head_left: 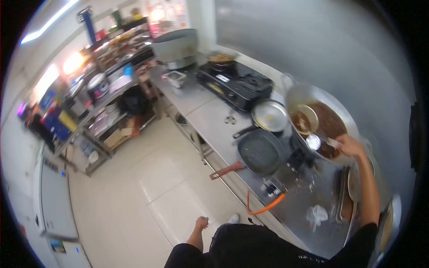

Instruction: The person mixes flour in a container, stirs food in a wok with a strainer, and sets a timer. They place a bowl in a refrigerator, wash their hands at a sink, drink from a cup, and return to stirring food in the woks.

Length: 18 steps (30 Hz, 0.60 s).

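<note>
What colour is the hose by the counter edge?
The curved hose is orange, seen in head view.

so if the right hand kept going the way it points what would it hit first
Likely the brown sauce in the big wok; the right hand, gripping a ladle, points into it, though depth is unclear.

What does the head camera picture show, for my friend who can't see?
A person's right hand holds a metal ladle over brown food in a big wok on a steel counter. A dark pan and a silver pan sit beside it; the left hand hangs low.
</note>
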{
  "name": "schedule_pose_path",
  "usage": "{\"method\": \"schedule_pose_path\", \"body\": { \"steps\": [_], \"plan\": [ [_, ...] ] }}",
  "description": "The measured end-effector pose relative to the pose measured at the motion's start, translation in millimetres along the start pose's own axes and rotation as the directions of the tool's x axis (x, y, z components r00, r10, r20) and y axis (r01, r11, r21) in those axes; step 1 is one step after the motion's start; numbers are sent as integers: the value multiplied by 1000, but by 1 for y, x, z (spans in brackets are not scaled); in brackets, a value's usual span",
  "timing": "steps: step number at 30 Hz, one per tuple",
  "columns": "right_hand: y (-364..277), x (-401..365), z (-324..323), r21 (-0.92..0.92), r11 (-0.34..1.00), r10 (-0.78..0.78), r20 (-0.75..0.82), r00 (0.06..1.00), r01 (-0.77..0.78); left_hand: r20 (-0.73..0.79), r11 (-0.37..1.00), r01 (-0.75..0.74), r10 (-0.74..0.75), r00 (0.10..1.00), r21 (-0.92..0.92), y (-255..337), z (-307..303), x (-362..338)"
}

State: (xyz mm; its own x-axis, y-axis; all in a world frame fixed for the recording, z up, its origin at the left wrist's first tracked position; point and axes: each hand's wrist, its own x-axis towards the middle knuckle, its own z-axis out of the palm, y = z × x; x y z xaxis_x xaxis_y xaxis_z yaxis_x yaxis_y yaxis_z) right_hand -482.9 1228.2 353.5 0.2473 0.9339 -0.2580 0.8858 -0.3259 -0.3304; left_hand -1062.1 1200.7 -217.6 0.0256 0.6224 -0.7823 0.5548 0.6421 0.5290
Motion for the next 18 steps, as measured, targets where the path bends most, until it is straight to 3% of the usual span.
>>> {"method": "schedule_pose_path", "body": {
  "steps": [2, 6, 7, 8, 10, 12, 14, 18],
  "plan": [
    [28, 0, 7, 6, 991, -132, -18, 991, 132, 39, 999, -30, 29, 999, 30, 23, 8, 7],
    [30, -26, 9, 107, 993, 47, -62, 997, -40, 117, 991, -131, 134, 984, -31, 69, 27, 17],
    [28, -34, 6, 46, 999, 1, -121, 993, 5, 147, 989, -143, 146, 978, -30, 80, 31, 16],
    [25, -41, 1, 39, 994, 104, -115, 988, -101, 173, 988, -153, 156, 973, -30, 90, 32, 15],
    [56, -38, 7, -89, 996, -40, -303, 952, 14, 207, 982, -187, 188, 960, -28, 101, 31, 9],
    [71, -36, 6, -130, 989, -1, -474, 881, -69, 234, 979, -201, 198, 952, -13, 101, 27, 18],
    [47, -43, -23, -201, 925, 215, -426, 879, -324, 257, 989, -147, 148, 955, -21, 95, 17, 22],
    [77, -28, -40, -370, 772, 244, -578, 779, -517, 235, 1000, 1, 4, 972, -19, 70, -4, 30]
  ]
}}
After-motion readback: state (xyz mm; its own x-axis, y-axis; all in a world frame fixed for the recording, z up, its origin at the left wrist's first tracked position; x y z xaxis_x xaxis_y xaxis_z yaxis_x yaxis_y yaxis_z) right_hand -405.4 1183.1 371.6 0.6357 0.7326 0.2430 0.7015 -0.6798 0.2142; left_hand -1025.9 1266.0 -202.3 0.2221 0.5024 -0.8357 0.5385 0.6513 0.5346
